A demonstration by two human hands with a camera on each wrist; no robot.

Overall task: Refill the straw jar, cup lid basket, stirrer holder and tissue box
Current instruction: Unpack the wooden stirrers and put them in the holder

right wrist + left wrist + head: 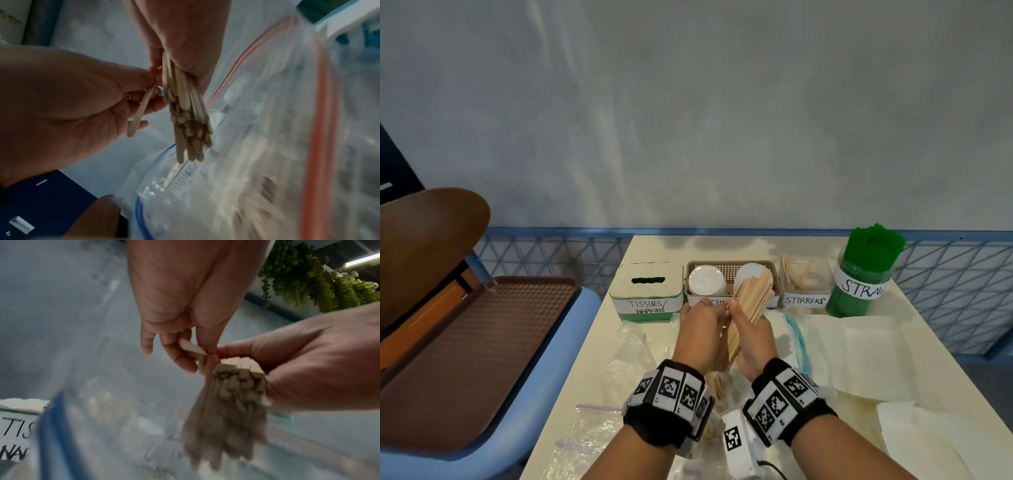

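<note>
My right hand [748, 329] grips a thick bundle of wooden stirrers [751, 299] and holds it upright over the middle of the table. Beside it my left hand [705, 322] pinches a single stirrer [191, 349] between thumb and fingers, right at the bundle [185, 110]. Along the back of the table stand the green tissue box [647, 291], the lid basket [729, 271] with white lids [705, 281], the clear stirrer holder [804, 286] with some stirrers in it, and the straw jar [859, 284] packed with green straws.
Clear zip bags [592, 431] lie on the table below and left of my hands, with loose stirrers [714, 383] under my wrists. White tissues [859, 346] cover the table's right side. A brown tray [465, 346] sits on a blue chair to the left.
</note>
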